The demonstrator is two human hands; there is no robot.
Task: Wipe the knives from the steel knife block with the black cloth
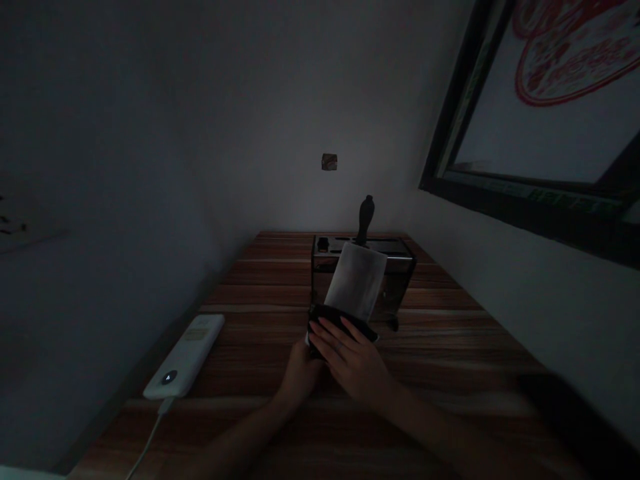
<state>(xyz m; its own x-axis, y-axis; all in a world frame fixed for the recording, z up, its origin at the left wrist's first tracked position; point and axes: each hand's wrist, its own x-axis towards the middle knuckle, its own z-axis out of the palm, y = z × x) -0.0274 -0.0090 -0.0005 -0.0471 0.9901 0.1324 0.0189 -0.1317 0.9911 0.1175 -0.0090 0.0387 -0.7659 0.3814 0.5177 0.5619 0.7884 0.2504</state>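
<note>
A cleaver point(357, 280) is held up with its broad grey blade pointing away from me, in front of a knife block point(400, 248). Dark cloth point(333, 315) wraps across the lower part of the blade. My right hand point(353, 360) lies over this cloth, its fingers pressing it against the blade. From below, my left hand point(303, 370) grips the near end of the cleaver; its fingers are mostly hidden by the cloth and my right hand. A black knife handle point(367, 217) sticks up from the block.
The striped wooden table point(260, 287) runs up to the wall. On its left lies a white power bank point(187, 353) with a cable point(147, 443) plugged in. A dark object point(575, 413) sits at the right edge. A dark-framed window point(540, 187) is on the right wall. The light is dim.
</note>
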